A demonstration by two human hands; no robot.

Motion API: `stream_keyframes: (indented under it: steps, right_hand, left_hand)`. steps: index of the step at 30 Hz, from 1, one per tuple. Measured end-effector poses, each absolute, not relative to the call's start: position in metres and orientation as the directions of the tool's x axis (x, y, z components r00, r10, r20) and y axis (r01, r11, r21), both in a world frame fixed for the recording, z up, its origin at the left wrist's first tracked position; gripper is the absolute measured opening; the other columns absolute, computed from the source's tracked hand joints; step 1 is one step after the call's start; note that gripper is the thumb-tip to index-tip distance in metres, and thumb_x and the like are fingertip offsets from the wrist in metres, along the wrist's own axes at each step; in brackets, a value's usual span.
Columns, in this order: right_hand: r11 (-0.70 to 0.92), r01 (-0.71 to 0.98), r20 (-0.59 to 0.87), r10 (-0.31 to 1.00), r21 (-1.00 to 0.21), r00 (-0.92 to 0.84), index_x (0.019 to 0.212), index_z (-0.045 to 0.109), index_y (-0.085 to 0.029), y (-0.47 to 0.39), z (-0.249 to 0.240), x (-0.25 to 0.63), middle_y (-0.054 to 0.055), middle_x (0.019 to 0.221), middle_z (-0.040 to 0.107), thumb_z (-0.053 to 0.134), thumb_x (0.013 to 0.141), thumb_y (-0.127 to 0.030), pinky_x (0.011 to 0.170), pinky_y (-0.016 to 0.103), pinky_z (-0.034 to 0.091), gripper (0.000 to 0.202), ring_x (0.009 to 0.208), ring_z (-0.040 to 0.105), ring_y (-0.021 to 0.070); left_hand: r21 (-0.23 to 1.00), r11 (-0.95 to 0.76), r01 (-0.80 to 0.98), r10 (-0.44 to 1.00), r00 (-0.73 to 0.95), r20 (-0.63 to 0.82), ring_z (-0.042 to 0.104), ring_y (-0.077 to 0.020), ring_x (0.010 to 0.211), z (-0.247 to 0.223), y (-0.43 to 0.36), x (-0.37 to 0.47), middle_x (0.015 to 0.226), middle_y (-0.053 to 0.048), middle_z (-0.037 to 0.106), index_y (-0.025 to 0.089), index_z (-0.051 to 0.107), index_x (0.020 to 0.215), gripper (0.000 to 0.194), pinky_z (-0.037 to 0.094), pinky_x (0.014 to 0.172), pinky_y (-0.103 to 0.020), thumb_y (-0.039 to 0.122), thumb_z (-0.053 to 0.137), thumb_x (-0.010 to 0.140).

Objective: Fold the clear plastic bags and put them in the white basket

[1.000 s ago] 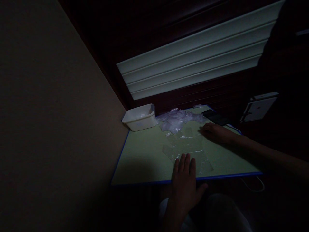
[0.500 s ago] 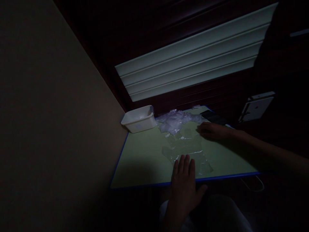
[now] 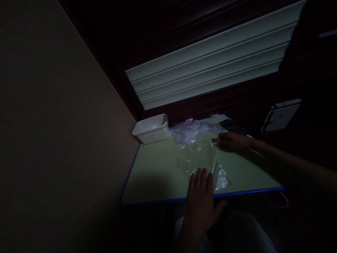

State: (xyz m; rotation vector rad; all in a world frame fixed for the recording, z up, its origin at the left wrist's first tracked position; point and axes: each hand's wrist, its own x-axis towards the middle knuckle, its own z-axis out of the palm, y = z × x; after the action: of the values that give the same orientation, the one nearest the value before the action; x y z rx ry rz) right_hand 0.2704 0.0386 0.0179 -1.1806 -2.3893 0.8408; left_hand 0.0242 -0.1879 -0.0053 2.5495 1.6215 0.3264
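Observation:
A thin clear plastic bag lies spread over the light green tabletop, glossy creases along its right side. My left hand rests flat at the near edge, fingers stretched out and fingertips on the film. Beyond the bag's upper right corner, my right hand is closed in a pinch, and a bit of the film rises to its fingertips. A crinkled piece of clear film lies right of my left hand; I cannot tell if it belongs to the same bag. Behind sits a heap of crumpled clear plastic bags.
A white plastic bin stands at the table's back left corner, against the wall. A dark flat item lies at the back right. The table has a blue edge. Behind it is a dark panel with pale slats. The light is dim.
The film's right side has lifted and folded inward, and a bright strand now reaches my right fingertips. My right hand has barely shifted; my left hand stays in place.

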Motion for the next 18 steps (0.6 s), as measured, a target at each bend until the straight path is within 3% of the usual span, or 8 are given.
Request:
stream_keyframes:
  steps: [5,9,18]
  right_hand:
    - [0.213,0.475,-0.072,0.855,-0.854,-0.513,0.077,0.055,-0.018,0.037,0.016,0.268,0.005,0.068,0.062,0.057,0.078,-0.065,0.053,0.028,0.04,0.047,0.056,0.053,0.014]
    - [0.073,0.336,-0.094,0.886,-0.939,-0.455,0.075,0.054,-0.018,0.037,0.008,0.267,0.004,0.064,0.061,0.066,0.07,-0.067,0.049,0.027,0.037,0.051,0.051,0.05,0.0113]
    - [0.102,0.277,-0.023,0.91,-0.955,-0.413,0.096,0.058,-0.017,0.051,-0.013,0.272,0.004,0.07,0.063,0.066,0.075,-0.06,0.049,0.029,0.041,0.049,0.054,0.053,0.0138]
  left_hand:
    - [0.194,-0.429,0.882,0.903,0.41,0.131,0.008,-0.0293,0.149,-0.007,-0.188,0.024,0.161,-0.007,0.012,0.018,0.023,0.152,0.08,0.02,0.12,-0.054,0.064,0.04,0.089]
    - [0.198,-0.431,0.881,0.902,0.411,0.132,0.009,-0.0302,0.149,-0.006,-0.188,0.024,0.161,-0.008,0.014,0.018,0.024,0.152,0.08,0.02,0.12,-0.054,0.063,0.043,0.089]
    - [0.175,-0.423,0.889,0.905,0.408,0.117,0.009,-0.0303,0.149,-0.003,-0.189,0.024,0.161,-0.007,0.012,0.019,0.021,0.153,0.081,0.021,0.121,-0.053,0.061,0.047,0.088]
